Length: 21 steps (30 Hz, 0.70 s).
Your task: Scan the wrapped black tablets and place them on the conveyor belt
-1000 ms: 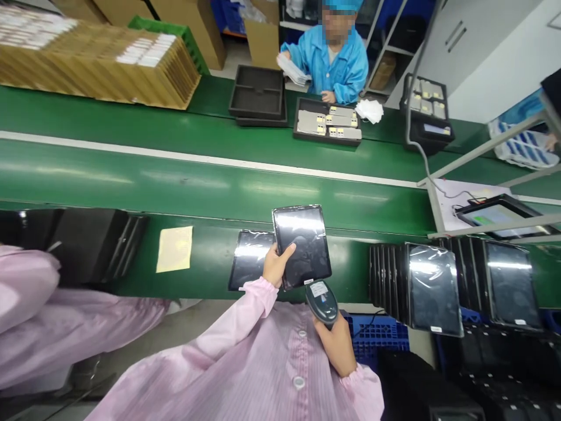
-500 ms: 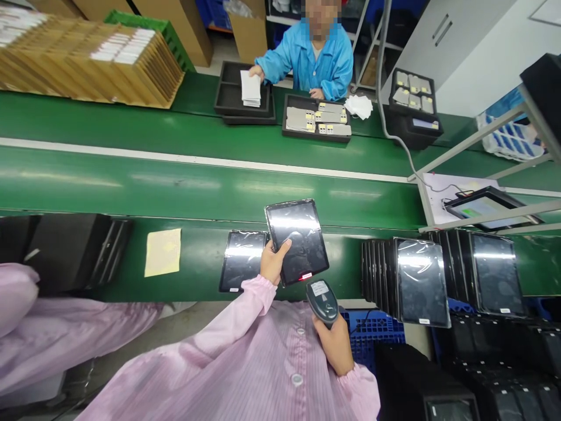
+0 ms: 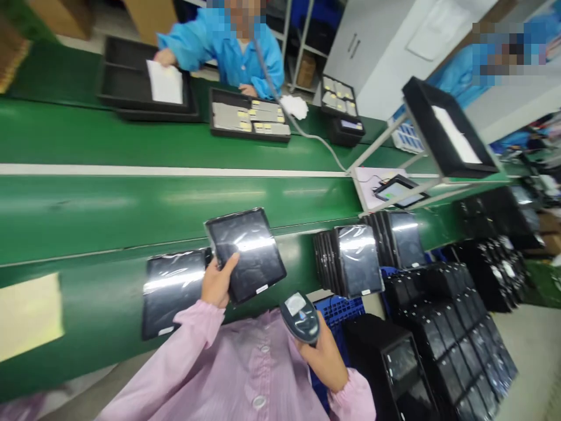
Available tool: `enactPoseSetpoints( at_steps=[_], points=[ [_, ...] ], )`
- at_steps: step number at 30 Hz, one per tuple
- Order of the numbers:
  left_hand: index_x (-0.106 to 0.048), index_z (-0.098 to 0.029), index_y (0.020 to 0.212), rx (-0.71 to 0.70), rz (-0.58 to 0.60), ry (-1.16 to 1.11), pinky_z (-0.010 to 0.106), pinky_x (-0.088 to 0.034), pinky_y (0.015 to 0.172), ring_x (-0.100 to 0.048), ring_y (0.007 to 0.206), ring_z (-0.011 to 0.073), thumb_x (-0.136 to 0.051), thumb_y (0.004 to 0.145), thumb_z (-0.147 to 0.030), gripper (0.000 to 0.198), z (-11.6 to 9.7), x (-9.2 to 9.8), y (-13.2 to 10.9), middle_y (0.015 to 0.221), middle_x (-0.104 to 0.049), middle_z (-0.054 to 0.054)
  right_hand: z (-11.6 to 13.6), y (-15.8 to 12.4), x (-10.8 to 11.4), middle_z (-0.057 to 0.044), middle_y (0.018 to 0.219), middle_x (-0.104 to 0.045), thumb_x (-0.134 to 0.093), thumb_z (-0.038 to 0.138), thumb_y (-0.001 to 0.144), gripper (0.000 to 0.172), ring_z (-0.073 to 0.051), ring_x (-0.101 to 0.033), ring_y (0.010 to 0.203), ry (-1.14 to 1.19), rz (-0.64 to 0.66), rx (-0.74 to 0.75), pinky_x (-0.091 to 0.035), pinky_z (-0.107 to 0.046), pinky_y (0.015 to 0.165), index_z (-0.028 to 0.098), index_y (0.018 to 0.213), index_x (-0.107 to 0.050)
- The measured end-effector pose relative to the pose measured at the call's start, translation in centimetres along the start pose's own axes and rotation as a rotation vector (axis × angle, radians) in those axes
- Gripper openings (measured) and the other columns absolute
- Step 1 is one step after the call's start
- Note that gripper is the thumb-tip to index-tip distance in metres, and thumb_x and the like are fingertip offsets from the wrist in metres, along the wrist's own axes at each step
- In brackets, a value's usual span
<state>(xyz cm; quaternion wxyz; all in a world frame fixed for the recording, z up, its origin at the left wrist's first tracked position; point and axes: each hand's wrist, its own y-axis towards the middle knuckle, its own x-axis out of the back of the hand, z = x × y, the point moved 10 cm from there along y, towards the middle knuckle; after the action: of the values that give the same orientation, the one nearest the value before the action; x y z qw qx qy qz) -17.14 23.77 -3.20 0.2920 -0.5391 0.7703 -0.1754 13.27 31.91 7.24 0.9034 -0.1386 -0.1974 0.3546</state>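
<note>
My left hand (image 3: pixel 219 279) grips a dark-screened tablet (image 3: pixel 250 248) by its lower left edge, the thumb lying on the screen. Clear film covers the tablet, and a small white label sits at its bottom edge. My right hand (image 3: pixel 323 354) is wrapped round a handheld barcode scanner (image 3: pixel 300 317), held just below and right of the tablet. A second tablet (image 3: pixel 173 292) lies on the green bench, partly behind my left hand and sleeve. To the right stands a row of tablets (image 3: pixel 359 260) on edge.
More tablets (image 3: pixel 405 240) stand farther right, beside a metal frame (image 3: pixel 379 137). Full stacks of dark devices (image 3: pixel 442 333) and a blue crate (image 3: pixel 337 310) are low on the right. A yellow sheet (image 3: pixel 30 316) lies at left. Opposite, a co-worker's hand (image 3: pixel 165 57) holds white papers (image 3: pixel 165 82).
My view has swung to the right, so the bench things sit farther left. The red scan light on the tablet's label is gone. Both hands keep their holds.
</note>
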Motion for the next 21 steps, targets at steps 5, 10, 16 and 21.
enactPoseSetpoints(
  at_steps=[5, 10, 16, 21],
  points=[
    [-0.068, -0.019, 0.114, 0.099, 0.114, 0.071, 0.033, -0.061, 0.081, -0.074, 0.082, 0.0203, -0.096, 0.057, -0.055, 0.072, 1.6, -4.4, -2.7, 0.089, -0.077, 0.002, -1.3, -8.6, 18.8, -0.009, 0.084, -0.077, -0.073, 0.056, 0.084, 0.043, -0.027, -0.072, 0.080, -0.059, -0.518, -0.112, -0.058, -0.041, 0.085, 0.017, 0.101, -0.076],
    [-0.067, -0.022, 0.123, 0.270, 0.310, 0.084, 0.041, -0.062, 0.087, -0.076, 0.096, 0.0279, -0.090, 0.065, -0.061, 0.074, 5.2, -14.2, -9.8, 0.104, -0.079, 0.007, -6.7, -15.3, 39.2, -0.010, 0.083, -0.076, -0.074, 0.067, 0.075, 0.055, -0.030, -0.074, 0.082, -0.020, -1.189, -0.186, -0.059, -0.041, 0.080, 0.016, 0.095, -0.073],
    [-0.067, -0.026, 0.130, 0.277, 0.376, 0.163, 0.050, -0.053, 0.109, -0.066, 0.126, 0.0335, -0.083, 0.070, -0.067, 0.075, 11.4, -25.9, -15.9, 0.126, -0.075, 0.010, -13.8, -3.0, 55.7, -0.003, 0.069, -0.068, -0.070, 0.048, 0.059, 0.047, -0.027, -0.069, 0.066, -0.107, -1.087, -0.225, -0.056, -0.038, 0.067, 0.020, 0.094, -0.057],
    [-0.065, -0.028, 0.134, 0.179, 0.140, 0.443, 0.062, -0.047, 0.114, -0.059, 0.135, 0.0396, -0.078, 0.069, -0.072, 0.079, 16.3, -26.1, -13.6, 0.132, -0.072, 0.012, -18.6, 11.9, 62.8, -0.002, 0.069, -0.067, -0.064, 0.032, 0.065, 0.030, -0.024, -0.067, 0.072, -0.202, -0.967, -0.246, -0.052, -0.034, 0.072, 0.019, 0.092, -0.063]
  ],
)
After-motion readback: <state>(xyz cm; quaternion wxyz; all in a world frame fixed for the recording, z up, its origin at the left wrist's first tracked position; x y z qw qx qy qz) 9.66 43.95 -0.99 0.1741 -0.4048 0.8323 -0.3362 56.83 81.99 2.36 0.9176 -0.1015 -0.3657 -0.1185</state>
